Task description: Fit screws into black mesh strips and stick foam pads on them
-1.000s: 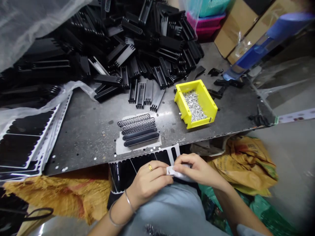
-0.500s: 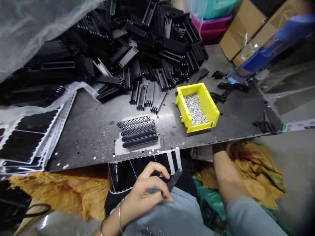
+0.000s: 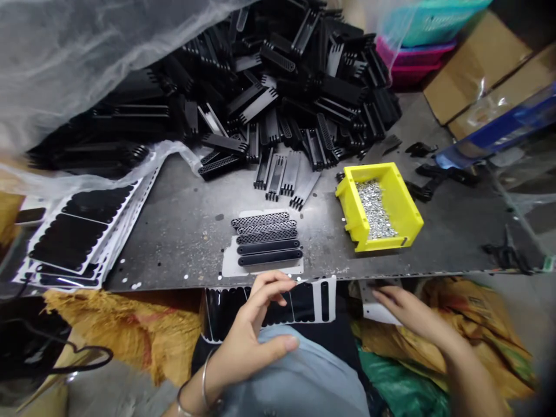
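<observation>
My left hand (image 3: 260,330) hovers over my lap with thumb and fingers apart and nothing between them. Just behind it, a sheet of black adhesive strips (image 3: 304,298) lies across my lap, partly covered by the hand. Below the table's front edge my right hand (image 3: 403,310) reaches toward a white panel (image 3: 376,307), its fingers extended along it; whether they touch it is unclear. Several narrow black strip-shaped pieces (image 3: 269,248), some with a mesh pattern, lie in a row on a pale sheet (image 3: 228,263) on the tabletop.
A yellow bin (image 3: 410,214) holds small silvery metal parts (image 3: 376,211). Black plastic pieces (image 3: 299,87) are heaped at the back, beside plastic film (image 3: 87,75). Stacked sheets (image 3: 72,231) lie left; scissors (image 3: 506,252) lie right. Sacks (image 3: 143,330) stand below the table.
The small black piece is gone from my left hand, whose fingers have spread. My right hand has come out from under the table edge into view. The camera view has shifted left.
</observation>
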Action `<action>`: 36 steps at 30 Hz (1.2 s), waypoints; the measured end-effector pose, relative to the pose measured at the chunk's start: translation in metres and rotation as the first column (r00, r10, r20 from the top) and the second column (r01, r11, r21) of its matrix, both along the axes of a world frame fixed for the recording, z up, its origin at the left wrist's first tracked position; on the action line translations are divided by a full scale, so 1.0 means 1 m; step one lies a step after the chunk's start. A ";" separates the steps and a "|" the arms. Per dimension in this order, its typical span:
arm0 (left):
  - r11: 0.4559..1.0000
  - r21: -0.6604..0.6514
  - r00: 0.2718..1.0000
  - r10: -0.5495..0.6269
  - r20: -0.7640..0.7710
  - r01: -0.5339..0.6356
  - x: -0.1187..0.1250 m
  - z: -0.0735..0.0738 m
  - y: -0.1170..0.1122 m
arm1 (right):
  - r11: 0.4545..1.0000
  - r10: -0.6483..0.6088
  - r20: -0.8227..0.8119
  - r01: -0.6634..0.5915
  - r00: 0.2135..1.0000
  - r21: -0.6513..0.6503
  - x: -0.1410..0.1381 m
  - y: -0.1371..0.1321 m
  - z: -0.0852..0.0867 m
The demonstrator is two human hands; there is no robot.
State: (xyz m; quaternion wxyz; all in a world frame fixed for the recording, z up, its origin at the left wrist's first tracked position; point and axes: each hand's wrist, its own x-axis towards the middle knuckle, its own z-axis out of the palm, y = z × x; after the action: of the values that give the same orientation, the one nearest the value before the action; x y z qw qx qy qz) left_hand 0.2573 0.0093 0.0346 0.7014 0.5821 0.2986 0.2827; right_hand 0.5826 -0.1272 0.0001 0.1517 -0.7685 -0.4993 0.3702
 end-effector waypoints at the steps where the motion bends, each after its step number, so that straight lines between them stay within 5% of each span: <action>1: 0.999 -0.036 0.999 0.014 0.039 -0.012 -0.001 -0.001 0.001 | 0.995 0.026 -0.041 -0.021 0.999 0.098 -0.012 0.000 0.011; 3: 0.993 -0.115 0.990 0.037 0.133 -0.022 -0.001 0.000 0.001 | 0.900 0.096 -0.079 -0.053 0.992 0.433 -0.044 0.013 0.035; 5: 0.984 -0.175 0.976 0.050 0.211 -0.012 -0.001 0.005 0.001 | 0.646 0.136 0.021 -0.104 0.991 0.756 -0.079 0.043 0.053; 8: 0.995 -0.080 0.987 0.067 0.145 -0.056 -0.008 0.014 0.008 | 0.445 0.232 0.234 -0.316 0.944 0.838 -0.121 0.107 0.063; 10: 0.958 0.210 0.970 0.222 -0.102 -0.197 -0.019 0.015 0.021 | 0.395 0.321 0.295 -0.410 0.900 0.822 -0.134 0.147 0.059; 12: 0.802 0.538 0.818 0.479 -0.320 -0.260 -0.030 0.009 0.039 | 0.396 0.398 0.303 -0.460 0.866 0.795 -0.138 0.178 0.050; 14: 0.709 0.667 0.696 0.598 -0.397 -0.229 -0.039 -0.002 0.059 | 0.414 0.450 0.294 -0.489 0.843 0.768 -0.138 0.199 0.039; 19: 0.805 0.544 0.721 0.522 -0.456 -0.238 -0.039 -0.023 0.091 | 0.466 0.521 0.242 -0.511 0.819 0.722 -0.139 0.219 0.022; 36: 0.829 0.497 0.715 0.509 -0.479 -0.257 -0.031 -0.022 0.107 | 0.516 0.487 0.217 -0.479 0.846 0.710 -0.149 0.219 0.018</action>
State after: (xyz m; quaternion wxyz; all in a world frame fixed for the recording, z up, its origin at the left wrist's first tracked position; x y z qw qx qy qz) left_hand 0.2265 0.1165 0.0126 0.3630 0.6927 0.5554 0.2826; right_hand 0.4338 0.0919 0.0183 0.3439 -0.4670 -0.7977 0.1651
